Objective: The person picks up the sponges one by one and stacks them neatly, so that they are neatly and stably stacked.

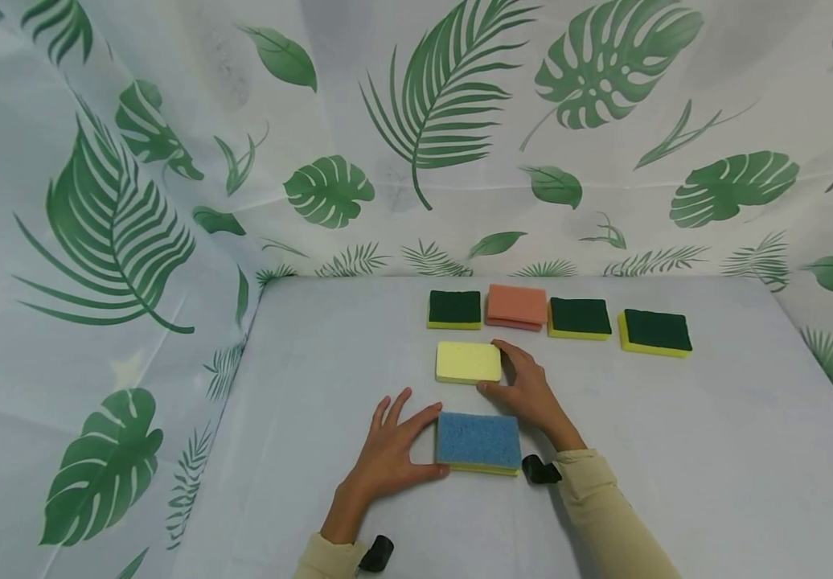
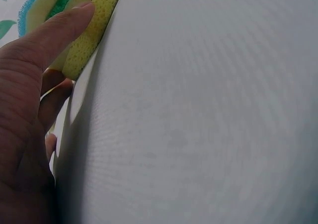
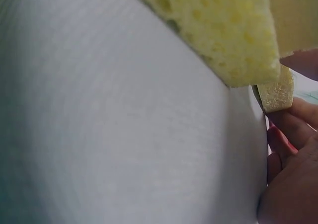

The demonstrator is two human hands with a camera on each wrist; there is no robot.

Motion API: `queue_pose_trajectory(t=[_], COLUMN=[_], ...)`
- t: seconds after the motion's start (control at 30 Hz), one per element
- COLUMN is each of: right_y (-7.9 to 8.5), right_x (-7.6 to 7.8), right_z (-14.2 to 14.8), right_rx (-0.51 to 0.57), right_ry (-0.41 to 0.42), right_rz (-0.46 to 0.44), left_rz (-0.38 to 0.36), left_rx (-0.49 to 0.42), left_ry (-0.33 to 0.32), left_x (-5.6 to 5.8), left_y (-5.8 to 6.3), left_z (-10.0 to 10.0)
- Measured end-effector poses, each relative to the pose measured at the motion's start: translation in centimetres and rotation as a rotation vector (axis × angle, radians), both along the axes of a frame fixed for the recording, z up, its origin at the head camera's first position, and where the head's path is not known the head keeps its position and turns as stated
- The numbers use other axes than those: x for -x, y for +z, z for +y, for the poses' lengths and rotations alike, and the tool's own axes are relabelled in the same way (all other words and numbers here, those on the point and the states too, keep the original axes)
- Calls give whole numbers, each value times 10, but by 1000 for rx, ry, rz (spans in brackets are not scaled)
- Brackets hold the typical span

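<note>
A blue-topped sponge (image 1: 478, 440) lies nearest me, stacked on yellow layers. In the left wrist view, the stack (image 2: 84, 50) shows blue, cream, green and yellow porous bands. My left hand (image 1: 387, 454) grips its left end, thumb along the near side and index finger at the far corner; the other fingers spread outward. Just beyond lies a pale yellow sponge (image 1: 468, 361). My right hand (image 1: 528, 390) pinches its right end between thumb and index finger. In the right wrist view, the stack's porous yellow edge (image 3: 223, 30) looms close, with the pinched sponge (image 3: 278, 92) behind it.
Along the back stand two green-topped sponges (image 1: 454, 309) (image 1: 579, 318) with an orange sponge (image 1: 515, 305) between them, and a third green-topped sponge (image 1: 655, 331) farther right. A white leaf-print cloth (image 1: 474, 217) hangs behind the white table (image 1: 315, 354). Black wrist cameras (image 1: 378, 553) sit at both sleeves.
</note>
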State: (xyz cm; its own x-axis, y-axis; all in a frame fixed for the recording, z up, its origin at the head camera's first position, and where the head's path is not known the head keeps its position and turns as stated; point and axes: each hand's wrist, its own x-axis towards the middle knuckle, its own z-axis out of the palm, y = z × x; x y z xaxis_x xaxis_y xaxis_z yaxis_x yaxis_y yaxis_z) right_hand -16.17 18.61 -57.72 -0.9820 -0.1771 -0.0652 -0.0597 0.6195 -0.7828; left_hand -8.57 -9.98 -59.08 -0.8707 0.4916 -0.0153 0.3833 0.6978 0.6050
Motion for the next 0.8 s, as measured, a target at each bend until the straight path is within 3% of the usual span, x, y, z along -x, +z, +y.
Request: queue_pose_trajectory(t=[0.8], right_y=[7], right_x=[-3], right_z=[9], right_rx=[50], right_ry=[26], right_rz=[21], left_rz=[12], left_rx=[-16], left_ry=[-4], left_x=[1], left_y=[-2], left_z=[-1])
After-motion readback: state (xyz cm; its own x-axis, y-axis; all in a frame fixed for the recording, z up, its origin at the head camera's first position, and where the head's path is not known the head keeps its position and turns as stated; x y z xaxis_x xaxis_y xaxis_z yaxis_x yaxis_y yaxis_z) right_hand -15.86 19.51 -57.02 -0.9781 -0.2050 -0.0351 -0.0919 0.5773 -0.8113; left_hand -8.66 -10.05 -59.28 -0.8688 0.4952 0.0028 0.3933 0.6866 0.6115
